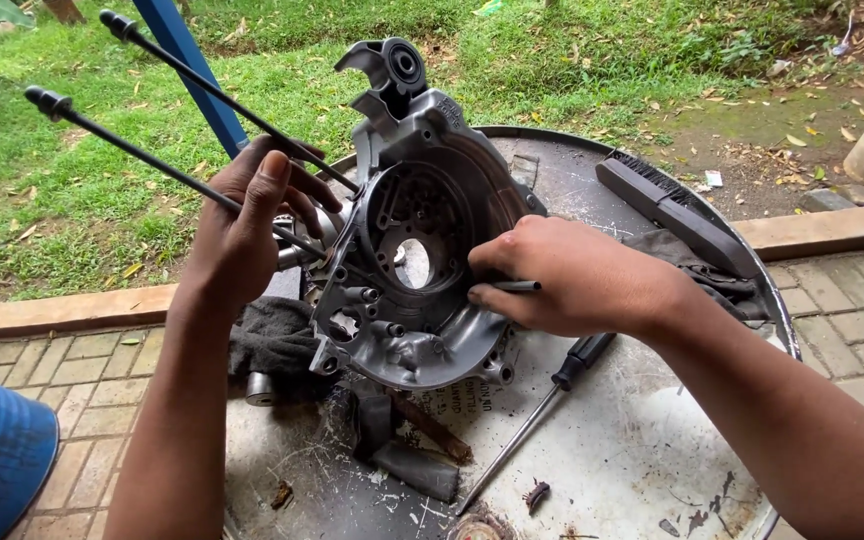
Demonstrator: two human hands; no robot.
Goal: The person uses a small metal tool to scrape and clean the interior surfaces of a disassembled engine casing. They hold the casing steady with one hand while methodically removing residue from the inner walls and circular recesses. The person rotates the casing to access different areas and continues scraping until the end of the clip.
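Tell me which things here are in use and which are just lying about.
In use:
- grey cast-metal engine casing, gripped by left hand and right hand
- two long black rods
- small dark pin in right hand

Lying about:
- black-handled screwdriver
- black brush
- dark rag
- round metal tabletop

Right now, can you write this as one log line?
left hand: grips two long rods | right hand: on metal engine case | screwdriver: lying on round table

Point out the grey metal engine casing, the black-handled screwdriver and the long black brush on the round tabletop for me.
grey metal engine casing point(422, 350), head view, lower rim of the casting.
black-handled screwdriver point(580, 358), head view, on its black handle.
long black brush point(677, 212), head view, middle of its flat back.
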